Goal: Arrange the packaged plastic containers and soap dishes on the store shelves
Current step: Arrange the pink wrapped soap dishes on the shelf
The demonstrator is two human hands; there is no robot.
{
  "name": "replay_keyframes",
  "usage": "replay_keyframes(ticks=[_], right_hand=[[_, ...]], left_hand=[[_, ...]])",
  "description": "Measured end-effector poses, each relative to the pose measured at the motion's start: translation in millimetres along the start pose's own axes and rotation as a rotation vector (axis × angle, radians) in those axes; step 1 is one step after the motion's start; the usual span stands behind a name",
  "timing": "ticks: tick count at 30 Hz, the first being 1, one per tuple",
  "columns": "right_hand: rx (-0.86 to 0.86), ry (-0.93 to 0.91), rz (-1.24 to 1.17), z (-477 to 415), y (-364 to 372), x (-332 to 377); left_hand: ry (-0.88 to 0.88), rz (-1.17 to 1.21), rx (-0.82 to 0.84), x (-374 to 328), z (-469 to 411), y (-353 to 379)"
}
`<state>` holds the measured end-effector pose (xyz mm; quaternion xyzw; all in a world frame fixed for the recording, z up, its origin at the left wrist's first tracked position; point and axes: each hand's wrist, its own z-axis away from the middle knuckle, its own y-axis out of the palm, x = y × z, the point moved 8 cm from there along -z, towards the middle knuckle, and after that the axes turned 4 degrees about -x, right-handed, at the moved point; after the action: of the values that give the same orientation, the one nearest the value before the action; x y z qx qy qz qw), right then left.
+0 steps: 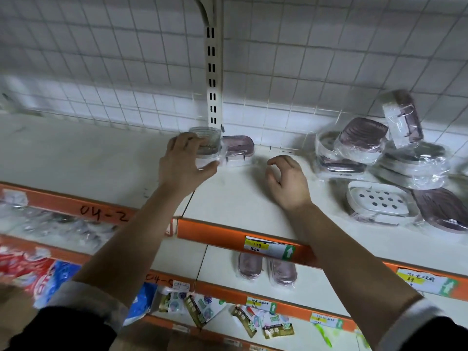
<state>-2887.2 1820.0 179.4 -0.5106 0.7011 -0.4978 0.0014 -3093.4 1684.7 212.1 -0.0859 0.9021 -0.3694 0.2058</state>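
Observation:
My left hand [186, 160] grips a clear plastic container [206, 145] wrapped in film, at the back of the white shelf [101, 158] by the slotted upright. Right beside the container lies a packaged mauve soap dish [239, 148]. My right hand [287, 182] hovers over the shelf with loosely curled fingers and holds nothing. To the right, a loose heap of packaged soap dishes [395, 160] leans on the wire grid back. A white perforated soap dish [379, 201] lies flat in front of the heap.
The shelf's orange front edge [215, 230] carries price labels. On the shelf below lie two packaged mauve soap dishes [266, 271]. Clear packaged items [50, 224] sit at lower left, with red and blue packets [45, 277] and small sachets [202, 310] further down.

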Motion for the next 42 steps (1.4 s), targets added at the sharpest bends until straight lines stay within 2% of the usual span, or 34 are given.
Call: replay_keyframes(ticks=[8,13,18,22,27,35,40,42], right_hand=[[0.264,-0.133,0.040,-37.2,49.8,34.5],[0.453,-0.155,0.177,-53.5,77.2,31.7],[0.329,-0.082,0.180,-58.2,69.1,30.3],[0.290,-0.071,0.117,-51.2,56.1,28.4],[0.315,-0.054,-0.010,-27.8,42.0,31.8],[0.316,-0.033,0.070,28.7,11.9,38.4],[0.151,0.164,0.119,58.3,-15.7,39.5],[0.074,0.181,0.152,71.7,-32.2,48.0]], left_hand=[[-0.181,-0.061,0.084,64.3,39.6,-0.4],[-0.105,-0.151,0.165,57.3,42.5,10.5],[-0.110,-0.069,0.135,59.6,41.7,4.6],[-0.111,-0.099,0.162,59.8,40.1,6.2],[-0.139,-0.108,0.166,59.5,40.8,2.9],[-0.158,0.021,0.192,48.9,52.9,-14.4],[-0.112,0.104,0.124,29.4,73.3,-48.1],[-0.083,0.131,0.109,21.3,83.8,-61.9]])
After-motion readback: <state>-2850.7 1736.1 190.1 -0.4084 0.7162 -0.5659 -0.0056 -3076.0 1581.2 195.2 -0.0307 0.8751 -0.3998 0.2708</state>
